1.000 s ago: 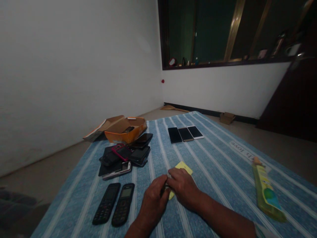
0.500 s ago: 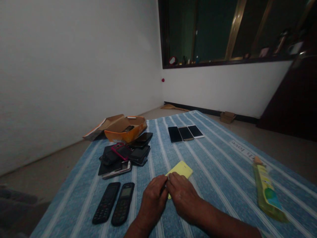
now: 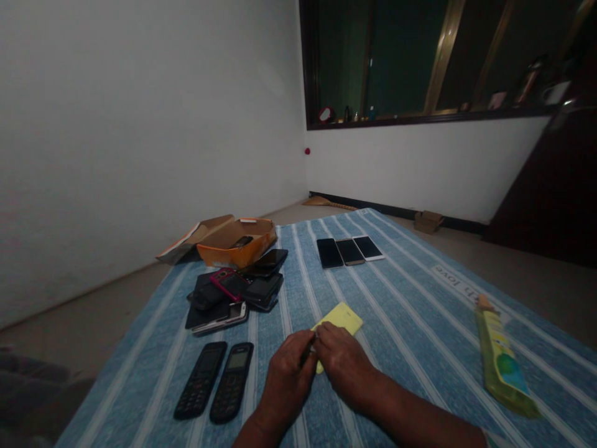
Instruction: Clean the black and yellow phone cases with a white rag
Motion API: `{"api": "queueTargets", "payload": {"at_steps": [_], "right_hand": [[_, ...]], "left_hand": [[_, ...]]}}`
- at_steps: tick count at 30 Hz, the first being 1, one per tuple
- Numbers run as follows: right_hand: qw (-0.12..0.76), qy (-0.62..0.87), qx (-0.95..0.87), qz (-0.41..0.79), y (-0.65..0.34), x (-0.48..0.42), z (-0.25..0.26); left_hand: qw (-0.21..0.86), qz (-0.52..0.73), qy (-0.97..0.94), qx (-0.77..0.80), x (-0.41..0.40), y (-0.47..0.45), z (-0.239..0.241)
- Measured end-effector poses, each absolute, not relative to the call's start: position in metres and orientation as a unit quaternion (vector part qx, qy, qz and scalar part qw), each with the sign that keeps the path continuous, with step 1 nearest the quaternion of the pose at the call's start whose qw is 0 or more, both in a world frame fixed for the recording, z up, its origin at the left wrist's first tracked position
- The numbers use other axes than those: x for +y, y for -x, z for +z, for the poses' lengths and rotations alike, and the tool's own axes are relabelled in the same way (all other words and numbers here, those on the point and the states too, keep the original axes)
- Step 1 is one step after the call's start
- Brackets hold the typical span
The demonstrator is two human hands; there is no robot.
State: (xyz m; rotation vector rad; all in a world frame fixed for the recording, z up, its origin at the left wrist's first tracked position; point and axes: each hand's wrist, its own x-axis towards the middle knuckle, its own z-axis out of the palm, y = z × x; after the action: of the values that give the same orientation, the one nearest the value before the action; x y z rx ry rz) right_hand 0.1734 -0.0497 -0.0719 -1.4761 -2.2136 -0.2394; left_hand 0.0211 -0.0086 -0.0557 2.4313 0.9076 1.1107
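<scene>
My left hand (image 3: 290,367) and my right hand (image 3: 344,359) meet at the near middle of the cloth, fingers curled and closed together. What is pinched between their fingertips is hidden. Beneath the fingers lies a flat yellow rectangle (image 3: 344,316) with rounded corners and a small mark near its far end, like a phone cover. My right hand covers much of it. Left of my hands, two black keypad phones (image 3: 200,381) lie side by side. Behind them is a loose pile of phones (image 3: 233,292), one with a pink frame.
An open orange cardboard box (image 3: 237,254) stands behind the pile with a phone inside. Three smartphones (image 3: 349,251) lie in a row farther back. A bottle of yellow-green liquid (image 3: 504,367) lies at the right. The striped blue cloth (image 3: 405,311) covers the table.
My hands stay together over the yellow rectangle, with only a very slight shift of the fingers. The other things lie as before.
</scene>
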Motion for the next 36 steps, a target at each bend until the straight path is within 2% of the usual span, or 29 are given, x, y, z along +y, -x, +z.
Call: {"api": "queueTargets", "payload": {"at_steps": [8,14,24,32,36], "right_hand": [[0.204,0.591,-0.778,-0.062,-0.195,-0.036,-0.063],[0.193,0.645,-0.739,-0.043,-0.22,-0.028,-0.055],[0.214,0.512,-0.828,-0.081,-0.182,-0.046,-0.063],[0.21,0.594,-0.773,-0.07,-0.207,-0.037,-0.061],[0.23,0.545,-0.803,-0.069,-0.197,-0.048,-0.066]], "left_hand": [[0.129,0.359,-0.852,0.357,-0.012,-0.016,-0.07],[0.158,0.309,-0.847,0.402,-0.019,-0.016,-0.072],[0.219,0.293,-0.832,0.417,-0.017,-0.017,-0.071],[0.213,0.307,-0.836,0.401,-0.017,-0.017,-0.069],[0.208,0.305,-0.837,0.403,-0.017,-0.016,-0.072]]}}
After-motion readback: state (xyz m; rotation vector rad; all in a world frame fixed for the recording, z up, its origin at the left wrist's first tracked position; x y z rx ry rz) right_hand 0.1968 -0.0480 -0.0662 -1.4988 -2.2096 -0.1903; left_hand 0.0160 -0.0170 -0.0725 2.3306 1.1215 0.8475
